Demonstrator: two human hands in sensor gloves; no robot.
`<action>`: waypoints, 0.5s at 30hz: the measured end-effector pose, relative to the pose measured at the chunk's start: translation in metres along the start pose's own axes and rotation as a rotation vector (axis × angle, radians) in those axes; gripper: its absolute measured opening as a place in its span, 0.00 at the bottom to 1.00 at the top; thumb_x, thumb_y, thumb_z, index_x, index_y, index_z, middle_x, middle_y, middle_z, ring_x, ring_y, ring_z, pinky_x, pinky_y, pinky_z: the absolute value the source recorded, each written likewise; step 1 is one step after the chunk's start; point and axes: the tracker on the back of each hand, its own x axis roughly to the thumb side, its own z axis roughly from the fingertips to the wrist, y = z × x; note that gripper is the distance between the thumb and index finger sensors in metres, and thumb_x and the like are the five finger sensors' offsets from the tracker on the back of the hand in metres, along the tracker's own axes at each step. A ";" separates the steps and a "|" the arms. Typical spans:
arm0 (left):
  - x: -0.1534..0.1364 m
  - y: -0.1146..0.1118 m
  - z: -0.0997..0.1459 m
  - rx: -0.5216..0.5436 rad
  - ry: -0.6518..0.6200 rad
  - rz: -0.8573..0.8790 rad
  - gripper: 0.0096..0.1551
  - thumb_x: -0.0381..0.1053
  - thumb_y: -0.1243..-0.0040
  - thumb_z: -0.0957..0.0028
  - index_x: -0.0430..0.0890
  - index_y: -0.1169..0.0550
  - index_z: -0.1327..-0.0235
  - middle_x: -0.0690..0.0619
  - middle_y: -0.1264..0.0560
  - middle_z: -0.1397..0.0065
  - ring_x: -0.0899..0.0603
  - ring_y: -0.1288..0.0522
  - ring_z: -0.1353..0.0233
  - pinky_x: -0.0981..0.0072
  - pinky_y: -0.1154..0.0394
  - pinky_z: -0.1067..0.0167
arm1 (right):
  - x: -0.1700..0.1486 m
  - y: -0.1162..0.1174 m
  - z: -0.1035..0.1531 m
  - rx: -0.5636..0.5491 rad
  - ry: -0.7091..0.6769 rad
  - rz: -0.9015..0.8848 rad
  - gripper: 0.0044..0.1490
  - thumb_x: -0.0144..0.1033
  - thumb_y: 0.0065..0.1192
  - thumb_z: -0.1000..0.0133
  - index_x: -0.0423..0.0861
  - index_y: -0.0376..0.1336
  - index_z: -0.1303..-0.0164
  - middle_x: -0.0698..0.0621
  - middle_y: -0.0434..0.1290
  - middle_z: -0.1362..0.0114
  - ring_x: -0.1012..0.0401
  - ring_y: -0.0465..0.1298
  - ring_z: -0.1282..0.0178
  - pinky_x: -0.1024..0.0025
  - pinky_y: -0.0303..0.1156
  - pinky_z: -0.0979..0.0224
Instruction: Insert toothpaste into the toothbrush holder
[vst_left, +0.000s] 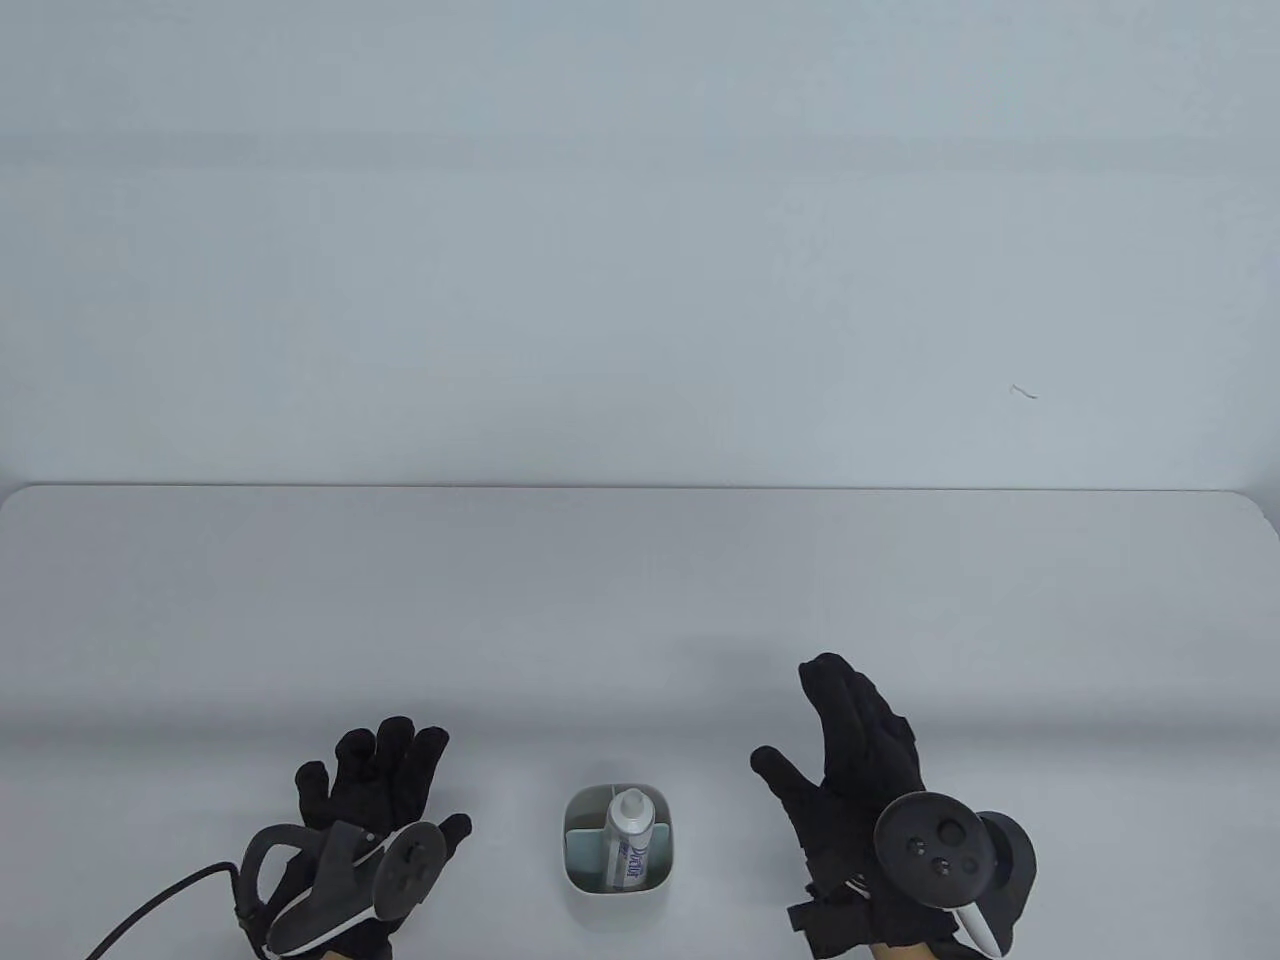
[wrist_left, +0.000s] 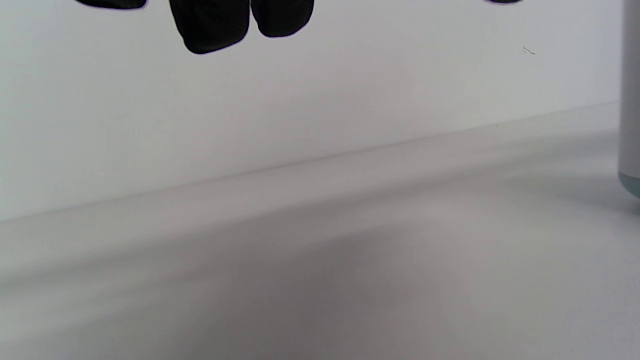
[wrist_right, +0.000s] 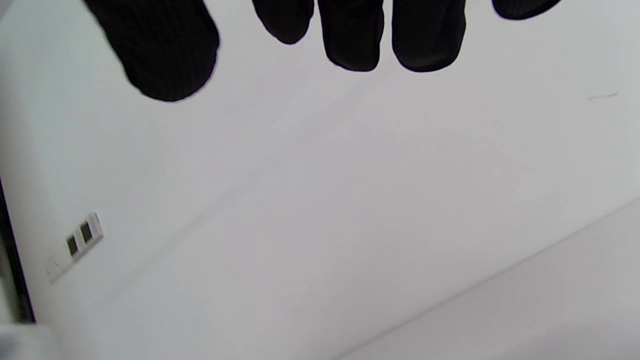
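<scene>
White toothpaste tube (vst_left: 628, 836) standing cap-up inside rounded white toothbrush holder (vst_left: 578, 872) on pale grey worktop (vst_left: 640, 600). Insertion apparently done. Left hand (vst_left: 375, 800) left of holder, right hand (vst_left: 850, 770) right of it, fingers apart, gripping nothing.

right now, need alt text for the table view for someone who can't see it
A toothpaste tube stands cap-up inside a pale toothbrush holder near the front of a white table. A black-gloved left hand and right hand sit open on either side, touching neither.
</scene>
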 end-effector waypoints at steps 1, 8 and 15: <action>0.000 0.000 0.000 -0.002 0.000 -0.002 0.47 0.70 0.64 0.38 0.44 0.56 0.17 0.34 0.46 0.12 0.21 0.40 0.18 0.20 0.42 0.34 | -0.007 0.004 0.002 0.017 0.004 0.092 0.49 0.57 0.61 0.39 0.51 0.44 0.14 0.42 0.54 0.10 0.35 0.59 0.14 0.30 0.48 0.24; 0.000 -0.003 0.000 -0.017 0.007 -0.015 0.47 0.70 0.64 0.39 0.44 0.57 0.17 0.34 0.46 0.12 0.21 0.40 0.18 0.20 0.42 0.34 | -0.043 0.032 0.015 0.188 0.044 0.433 0.51 0.59 0.58 0.39 0.53 0.40 0.14 0.41 0.48 0.08 0.34 0.55 0.13 0.29 0.46 0.24; 0.000 -0.002 0.000 -0.012 0.007 -0.015 0.47 0.70 0.64 0.39 0.44 0.57 0.17 0.34 0.46 0.12 0.21 0.40 0.18 0.20 0.42 0.34 | -0.044 0.024 0.019 0.116 0.058 0.400 0.50 0.59 0.58 0.39 0.51 0.42 0.14 0.41 0.48 0.09 0.33 0.55 0.13 0.28 0.47 0.25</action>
